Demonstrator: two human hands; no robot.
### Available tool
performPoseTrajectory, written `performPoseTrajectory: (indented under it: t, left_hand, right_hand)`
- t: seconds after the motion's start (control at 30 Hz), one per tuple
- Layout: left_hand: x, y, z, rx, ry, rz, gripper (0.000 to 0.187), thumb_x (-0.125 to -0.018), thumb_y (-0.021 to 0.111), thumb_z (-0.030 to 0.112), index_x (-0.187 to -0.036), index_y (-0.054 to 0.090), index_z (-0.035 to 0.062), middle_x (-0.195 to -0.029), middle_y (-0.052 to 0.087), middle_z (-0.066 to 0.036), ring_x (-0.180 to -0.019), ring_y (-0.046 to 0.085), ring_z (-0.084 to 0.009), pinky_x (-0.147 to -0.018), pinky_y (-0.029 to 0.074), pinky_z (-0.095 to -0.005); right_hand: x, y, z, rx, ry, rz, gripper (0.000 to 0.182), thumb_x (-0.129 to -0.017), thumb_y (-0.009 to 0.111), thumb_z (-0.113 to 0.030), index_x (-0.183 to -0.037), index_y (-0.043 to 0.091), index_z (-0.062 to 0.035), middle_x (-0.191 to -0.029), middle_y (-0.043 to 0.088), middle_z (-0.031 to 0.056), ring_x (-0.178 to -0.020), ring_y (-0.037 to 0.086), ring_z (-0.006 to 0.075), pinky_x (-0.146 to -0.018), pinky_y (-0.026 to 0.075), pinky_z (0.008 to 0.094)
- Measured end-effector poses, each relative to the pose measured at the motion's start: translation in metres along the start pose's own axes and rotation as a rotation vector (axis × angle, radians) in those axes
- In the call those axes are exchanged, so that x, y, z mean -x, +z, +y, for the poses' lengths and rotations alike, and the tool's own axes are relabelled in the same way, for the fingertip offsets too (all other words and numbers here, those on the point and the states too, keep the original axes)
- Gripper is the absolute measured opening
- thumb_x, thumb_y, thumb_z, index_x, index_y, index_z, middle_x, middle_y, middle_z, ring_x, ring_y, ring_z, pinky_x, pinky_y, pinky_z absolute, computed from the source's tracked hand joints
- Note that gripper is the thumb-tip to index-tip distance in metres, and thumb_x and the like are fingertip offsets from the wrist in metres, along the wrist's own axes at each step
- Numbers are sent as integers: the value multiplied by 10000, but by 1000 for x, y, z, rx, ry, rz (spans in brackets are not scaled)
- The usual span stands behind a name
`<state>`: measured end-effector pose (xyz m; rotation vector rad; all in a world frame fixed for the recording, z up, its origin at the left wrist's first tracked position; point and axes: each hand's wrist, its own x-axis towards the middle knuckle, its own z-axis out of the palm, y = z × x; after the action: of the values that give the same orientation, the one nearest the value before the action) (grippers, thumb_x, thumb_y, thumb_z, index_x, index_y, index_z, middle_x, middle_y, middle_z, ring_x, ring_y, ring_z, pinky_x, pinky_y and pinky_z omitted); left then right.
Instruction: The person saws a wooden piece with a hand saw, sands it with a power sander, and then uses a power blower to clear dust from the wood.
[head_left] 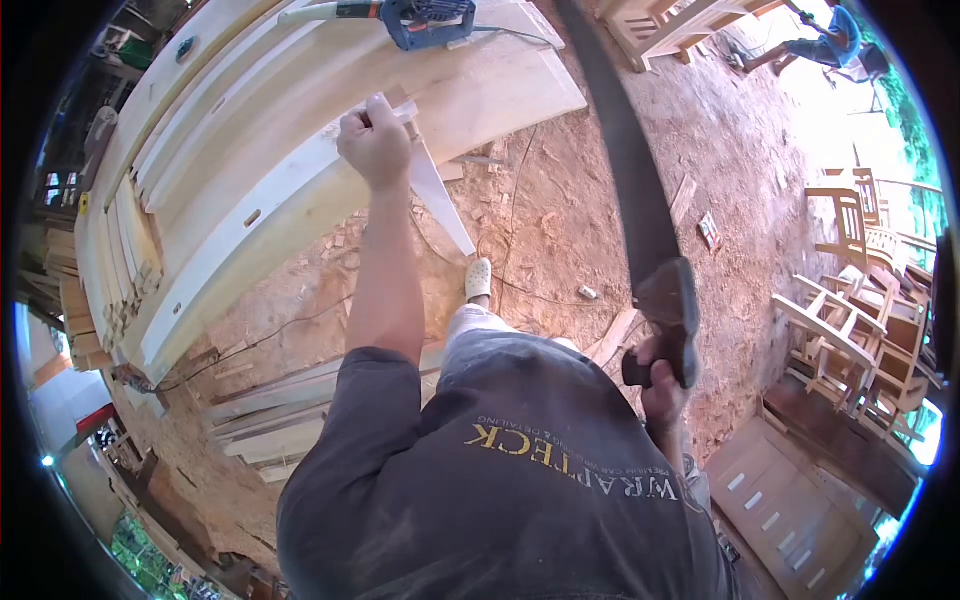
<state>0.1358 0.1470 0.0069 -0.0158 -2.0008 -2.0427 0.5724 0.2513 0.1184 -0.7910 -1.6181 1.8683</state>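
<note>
My left hand (376,145) is closed at the edge of the workbench, beside a long pale board (290,180) that has small slots in it. A wooden piece shows just beyond the knuckles, and a tapered pale piece (438,195) hangs below the bench edge near the wrist. What the fingers grip is hard to make out. On the right, my right hand (663,392) is wrapped round the dark handle of a handsaw (640,180). Its wide blade points up and away from me, clear of the boards.
A blue power tool (430,22) rests on the bench (500,95), its cable trailing. Stacked boards (125,245) lie at the left. Wood scraps and a cable cover the floor. Wooden chairs (850,320) and a panel (790,500) stand right. Another person (835,45) sits at the upper right.
</note>
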Motion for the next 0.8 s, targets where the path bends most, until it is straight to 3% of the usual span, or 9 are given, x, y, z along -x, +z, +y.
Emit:
performPoseTrajectory:
  t: [0.07,0.13,0.27,0.33,0.37,0.47,0.63,0.7,0.8]
  left_hand:
    - [-5,-3,-4,42,34,-8,357,-978,608,189,-684,560,-8,-542,549,-22,-477,540,-112,-416,446,-300]
    - [-4,-10,6,197,-164,-143,359,-977,653,241,-725,589,-7,-638,568,-13,-554,519,-97,-476,452,-281]
    - [1,-29,26,196,-57,-273,355,-986,655,314,-821,628,1,-772,599,-29,-677,542,-105,-558,473,-297]
    - [-10,-44,7,27,-42,-379,398,-985,636,398,-955,659,2,-924,633,-56,-824,587,-124,-663,522,-340]
    - [-22,-52,-11,-309,-112,-490,560,-982,558,558,-1154,685,40,-1058,675,-98,-986,638,-193,-837,514,-369]
    - [-9,-52,18,-151,-376,-556,675,-961,545,628,-1318,616,60,-1218,646,-125,-1077,636,-265,-944,508,-447]
    - [-18,-51,23,-170,-443,-602,773,-925,553,693,-1396,560,80,-1290,601,-140,-1127,618,-332,-975,501,-527]
    - [-19,-50,21,-177,-440,-612,779,-919,558,700,-1396,564,84,-1313,588,-147,-1135,612,-343,-965,505,-536]
    - [-27,-47,19,-120,-451,-652,718,-906,608,667,-1285,623,57,-1311,591,-144,-1092,620,-311,-895,537,-523]
  right_hand:
    - [-3,7,4,-7,-13,-90,430,-880,703,-226,-1171,534,41,-746,562,36,-586,511,93,-508,393,260]
    - [-6,16,-6,162,20,-138,292,-827,647,-90,-1094,595,16,-770,582,31,-637,545,94,-562,435,263]
    - [9,8,-1,204,120,-256,328,-805,639,-64,-1123,610,8,-873,598,16,-769,562,103,-699,460,274]
    - [20,10,-7,219,190,-311,351,-816,654,-69,-1157,604,2,-904,596,17,-797,559,109,-727,458,273]
    - [25,9,-7,263,127,-335,340,-842,670,-80,-1164,596,0,-895,596,17,-798,559,110,-730,462,271]
    - [41,9,-6,256,121,-349,302,-866,673,-94,-1147,605,-3,-867,605,25,-782,565,112,-716,470,280]
    - [61,30,-3,332,56,-298,283,-885,693,-135,-1123,622,0,-813,624,49,-745,590,120,-689,490,302]
    - [65,39,-3,297,68,-327,232,-901,643,-94,-1100,598,18,-829,550,-9,-723,495,70,-632,421,254]
    - [72,49,-4,322,11,-314,245,-900,651,-102,-1106,597,20,-831,551,-4,-740,497,74,-649,427,259]
